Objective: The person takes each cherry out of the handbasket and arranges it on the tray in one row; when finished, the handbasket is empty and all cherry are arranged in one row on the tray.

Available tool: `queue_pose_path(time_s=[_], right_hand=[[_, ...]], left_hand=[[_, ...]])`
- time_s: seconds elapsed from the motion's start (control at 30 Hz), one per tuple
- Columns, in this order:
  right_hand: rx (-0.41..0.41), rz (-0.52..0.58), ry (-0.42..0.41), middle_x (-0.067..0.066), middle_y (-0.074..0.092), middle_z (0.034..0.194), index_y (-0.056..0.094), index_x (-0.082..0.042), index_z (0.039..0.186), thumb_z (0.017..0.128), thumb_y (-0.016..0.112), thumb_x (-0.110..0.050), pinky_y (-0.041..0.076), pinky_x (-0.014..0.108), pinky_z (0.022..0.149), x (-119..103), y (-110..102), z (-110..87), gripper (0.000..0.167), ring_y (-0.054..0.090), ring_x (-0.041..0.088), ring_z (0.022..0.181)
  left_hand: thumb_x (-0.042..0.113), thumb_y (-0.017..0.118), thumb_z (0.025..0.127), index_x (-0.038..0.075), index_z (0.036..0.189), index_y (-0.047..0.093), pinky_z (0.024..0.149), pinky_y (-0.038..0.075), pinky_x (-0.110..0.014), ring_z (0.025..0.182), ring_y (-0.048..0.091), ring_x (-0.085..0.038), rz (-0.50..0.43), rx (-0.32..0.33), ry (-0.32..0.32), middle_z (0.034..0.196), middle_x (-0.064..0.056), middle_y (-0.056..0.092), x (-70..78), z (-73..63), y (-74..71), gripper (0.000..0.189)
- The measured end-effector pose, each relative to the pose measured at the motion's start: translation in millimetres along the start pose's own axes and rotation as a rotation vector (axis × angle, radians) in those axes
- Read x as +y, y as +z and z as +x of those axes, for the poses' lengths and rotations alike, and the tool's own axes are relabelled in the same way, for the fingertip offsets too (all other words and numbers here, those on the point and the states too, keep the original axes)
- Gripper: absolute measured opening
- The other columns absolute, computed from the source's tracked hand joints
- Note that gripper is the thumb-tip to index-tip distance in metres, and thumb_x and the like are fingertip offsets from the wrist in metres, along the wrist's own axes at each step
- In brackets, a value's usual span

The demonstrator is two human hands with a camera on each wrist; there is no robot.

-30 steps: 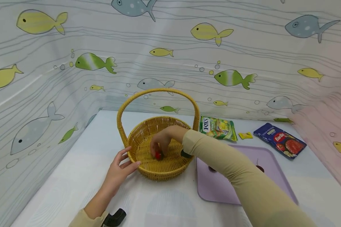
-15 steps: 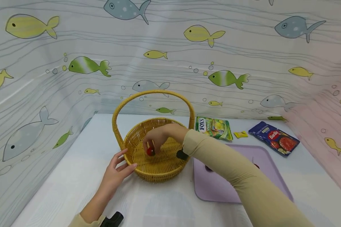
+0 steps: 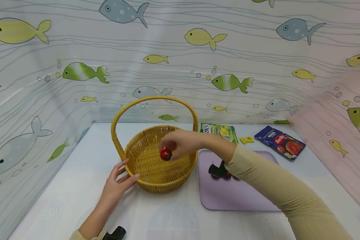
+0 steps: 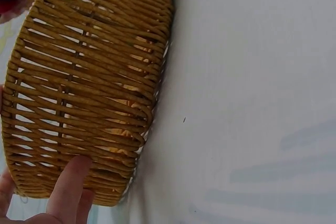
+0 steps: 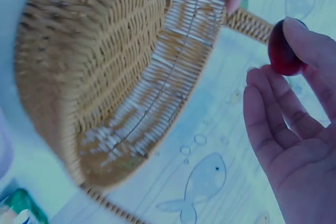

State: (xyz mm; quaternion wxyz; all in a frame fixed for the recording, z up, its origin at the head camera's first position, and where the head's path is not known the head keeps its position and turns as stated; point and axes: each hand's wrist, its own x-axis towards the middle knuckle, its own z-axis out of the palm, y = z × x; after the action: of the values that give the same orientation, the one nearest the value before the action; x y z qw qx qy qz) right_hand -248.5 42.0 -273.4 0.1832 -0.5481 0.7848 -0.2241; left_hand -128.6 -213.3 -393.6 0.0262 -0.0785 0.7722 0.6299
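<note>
My right hand pinches a dark red, glossy cherry between thumb and fingertips. It holds the cherry over the woven yellow-brown basket, which has a tall arched handle. In the right wrist view the cherry sits under the thumb, with the other fingers curving beside it. My left hand rests on the near left of the basket, fingers spread and thumb tip at the rim. From the left wrist view, one finger lies along the outer weave. Inside the basket, the visible floor is bare weave.
Right of the basket lies a lilac tray bearing several dark red fruits, partly hidden by the right wrist camera and sleeve. Behind stand a green Fox's candy bag, a small yellow wrapped candy and a blue Barilla pouch.
My right hand, low inside the basket a second ago, has risen with the cherry and its forearm has swung rightward. The left hand keeps its place on the basket. The head view has turned slightly right.
</note>
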Motion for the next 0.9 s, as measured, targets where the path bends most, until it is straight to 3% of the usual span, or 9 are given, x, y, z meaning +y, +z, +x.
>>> queue_pose_path(time_s=[0.43, 0.73, 0.9], right_hand=[[0.175, -0.010, 0.050, -0.011, 0.058, 0.101, 0.062, -0.017, 0.110, 0.080, 0.074, -0.013, 0.048, 0.027, 0.078, 8, 7, -81.7, 0.033, 0.055, 0.011, 0.089], [0.202, 0.022, 0.236, -0.014, 0.058, 0.101, 0.062, -0.019, 0.114, 0.080, 0.074, -0.019, 0.048, 0.031, 0.080, 19, 18, -130.7, 0.036, 0.054, 0.011, 0.091], [0.243, 0.041, 0.269, -0.014, 0.059, 0.101, 0.062, -0.023, 0.112, 0.081, 0.074, -0.020, 0.049, 0.031, 0.078, 28, 28, -160.3, 0.034, 0.055, 0.011, 0.091]], left_hand=[[0.027, 0.068, 0.087, 0.018, 0.146, 0.023, 0.085, 0.048, -0.027, 0.128, 0.035, -0.036, -0.012, -0.009, -0.010, 0.145, -0.021, 0.020, 1.8, 0.5, 0.1, 0.075], [0.022, 0.066, 0.088, 0.017, 0.147, 0.022, 0.083, 0.048, -0.026, 0.128, 0.035, -0.035, -0.027, -0.011, -0.011, 0.145, -0.022, 0.019, 1.6, 1.5, -0.4, 0.074], [0.023, 0.066, 0.088, 0.017, 0.147, 0.021, 0.084, 0.048, -0.027, 0.127, 0.035, -0.037, -0.018, -0.015, -0.003, 0.145, -0.023, 0.019, 1.5, 1.9, -0.2, 0.074]])
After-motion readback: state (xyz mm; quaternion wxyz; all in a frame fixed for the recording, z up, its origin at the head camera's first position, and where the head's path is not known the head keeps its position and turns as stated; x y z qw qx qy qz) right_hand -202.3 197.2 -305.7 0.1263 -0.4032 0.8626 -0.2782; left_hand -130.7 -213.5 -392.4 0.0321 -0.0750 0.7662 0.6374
